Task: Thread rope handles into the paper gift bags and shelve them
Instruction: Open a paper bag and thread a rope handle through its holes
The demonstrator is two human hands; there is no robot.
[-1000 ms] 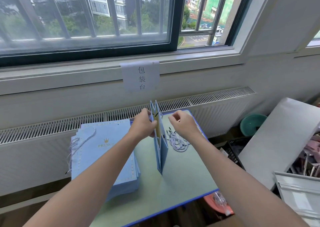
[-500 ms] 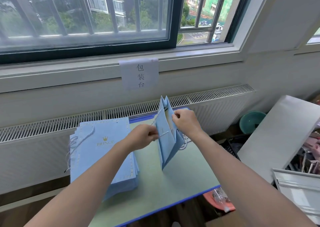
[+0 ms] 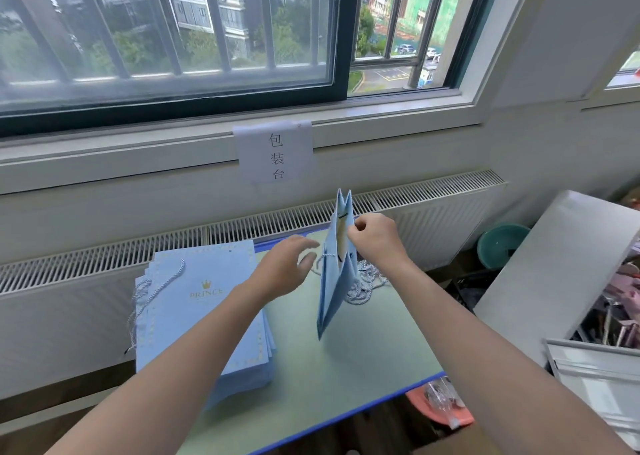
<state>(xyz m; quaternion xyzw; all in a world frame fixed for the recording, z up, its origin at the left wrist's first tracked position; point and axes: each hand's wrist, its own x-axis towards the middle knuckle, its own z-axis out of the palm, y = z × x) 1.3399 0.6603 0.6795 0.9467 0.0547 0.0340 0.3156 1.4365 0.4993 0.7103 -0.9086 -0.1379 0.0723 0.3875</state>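
One bag [image 3: 335, 278] stands upright on the counter [image 3: 360, 347], edge-on to the camera, its mouth slightly spread. The right hand [image 3: 375, 238] pinches its upper edge, fingers curled; whether it also holds a rope end there I cannot tell. The left hand [image 3: 282, 269] hovers just beside the bag's left face with fingers loosely spread, holding nothing. A short run of rope [image 3: 323, 256] shows on that face, so threading on this bag looks under way, not finished.

To the left lies a stack [image 3: 204, 312] of flat bags; the top one has a rope handle trailing off its left edge, which suggests these are already threaded, though I cannot see into the lower ones. Behind the standing bag, a loose heap of ropes [image 3: 365, 281] lies on the counter, so more bags appear to be left. No shelf with bags is in view; shelving seems not yet begun.

The standing bag's inside is hidden. A teal basin [image 3: 502, 245] sits beyond the counter's right end, its contents unclear.
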